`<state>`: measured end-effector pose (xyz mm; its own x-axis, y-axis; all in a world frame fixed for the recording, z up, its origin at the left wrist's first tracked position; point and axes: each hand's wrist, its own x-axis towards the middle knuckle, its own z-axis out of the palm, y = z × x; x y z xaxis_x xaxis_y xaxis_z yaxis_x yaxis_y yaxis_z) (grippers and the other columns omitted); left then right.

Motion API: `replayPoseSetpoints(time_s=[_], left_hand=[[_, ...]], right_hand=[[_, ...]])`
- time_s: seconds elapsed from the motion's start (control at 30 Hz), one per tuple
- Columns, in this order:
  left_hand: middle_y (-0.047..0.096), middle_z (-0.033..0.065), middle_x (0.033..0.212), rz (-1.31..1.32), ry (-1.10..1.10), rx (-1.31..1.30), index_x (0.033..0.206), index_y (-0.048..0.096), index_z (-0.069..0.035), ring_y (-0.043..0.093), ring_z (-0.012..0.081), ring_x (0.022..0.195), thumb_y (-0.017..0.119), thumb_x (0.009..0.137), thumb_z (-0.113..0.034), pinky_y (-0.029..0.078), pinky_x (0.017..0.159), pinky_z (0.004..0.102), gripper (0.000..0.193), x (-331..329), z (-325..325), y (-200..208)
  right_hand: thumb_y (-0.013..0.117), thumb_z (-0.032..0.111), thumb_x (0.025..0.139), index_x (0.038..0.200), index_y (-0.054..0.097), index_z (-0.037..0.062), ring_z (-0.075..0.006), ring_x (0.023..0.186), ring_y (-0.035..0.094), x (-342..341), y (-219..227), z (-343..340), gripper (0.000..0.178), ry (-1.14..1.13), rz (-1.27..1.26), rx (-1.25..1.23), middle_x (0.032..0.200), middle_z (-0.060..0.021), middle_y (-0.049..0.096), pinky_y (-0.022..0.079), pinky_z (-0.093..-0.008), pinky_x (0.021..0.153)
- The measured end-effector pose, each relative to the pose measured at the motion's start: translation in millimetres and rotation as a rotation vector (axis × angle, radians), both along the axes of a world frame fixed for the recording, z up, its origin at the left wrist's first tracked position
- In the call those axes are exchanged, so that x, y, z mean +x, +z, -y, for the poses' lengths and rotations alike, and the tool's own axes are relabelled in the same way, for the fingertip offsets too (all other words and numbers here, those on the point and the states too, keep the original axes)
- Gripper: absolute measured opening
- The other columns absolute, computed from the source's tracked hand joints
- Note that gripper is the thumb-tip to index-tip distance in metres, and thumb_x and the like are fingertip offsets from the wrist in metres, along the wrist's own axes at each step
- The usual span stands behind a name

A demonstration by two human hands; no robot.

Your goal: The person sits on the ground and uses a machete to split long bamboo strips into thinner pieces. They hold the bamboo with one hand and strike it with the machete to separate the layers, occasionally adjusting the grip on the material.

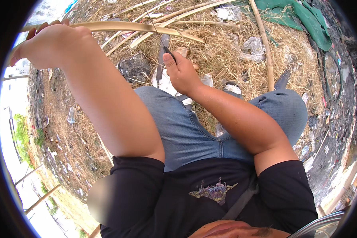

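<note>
My left hand is raised at the far left, its fingers wrapped round a pale, split bamboo strip. From there the strip runs to the right, its end tapering above the straw. In front of my knees, my right hand is closed round the black handle of a knife. Seen nearly edge-on, its thin blade points up and away and crosses the strip in the picture. Whether blade and strip touch, I cannot tell.
More bamboo strips lie on the straw-covered ground ahead. A bamboo pole lies right of them, near crumpled clear plastic. Green sheeting is at the far right. A dark heap sits beyond my left knee, with litter around.
</note>
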<state>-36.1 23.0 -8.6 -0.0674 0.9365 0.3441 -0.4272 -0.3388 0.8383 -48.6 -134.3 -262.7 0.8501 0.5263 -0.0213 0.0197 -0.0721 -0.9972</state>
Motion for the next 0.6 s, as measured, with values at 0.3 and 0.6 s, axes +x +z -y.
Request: replayPoseSetpoints(time_s=[0.3, 0.6], left_hand=[[0.051, 0.0037, 0.077, -0.031, 0.023, -0.024, 0.101, 0.048, -0.006, 0.049, 0.0137, 0.071, 0.007, 0.105, -0.064, 0.054, 0.081, 0.0369, 0.071, -3.6, -7.5, -1.4], [0.05, 0.0022, 0.074, 0.003, 0.047, -0.138, 0.104, 0.048, -0.007, 0.044, 0.0133, 0.065, 0.018, 0.108, -0.059, 0.047, 0.067, 0.0332, 0.06, -10.2, -16.4, -2.8]], right_hand=[[0.043, 0.053, 0.109, 0.098, 0.054, 0.0087, -0.0104, 0.051, 0.042, 12.6, -23.6, 12.0, 0.047, -0.07, -0.522, 0.009, 0.069, 0.0007, 0.047, 0.037, -0.0265, 0.046], [0.042, 0.056, 0.108, 0.1, 0.062, -0.0012, -0.0243, 0.075, 0.059, 14.6, -22.1, 2.4, 0.061, 0.156, -0.219, 0.002, 0.077, -0.0113, 0.061, 0.048, -0.0394, 0.073]])
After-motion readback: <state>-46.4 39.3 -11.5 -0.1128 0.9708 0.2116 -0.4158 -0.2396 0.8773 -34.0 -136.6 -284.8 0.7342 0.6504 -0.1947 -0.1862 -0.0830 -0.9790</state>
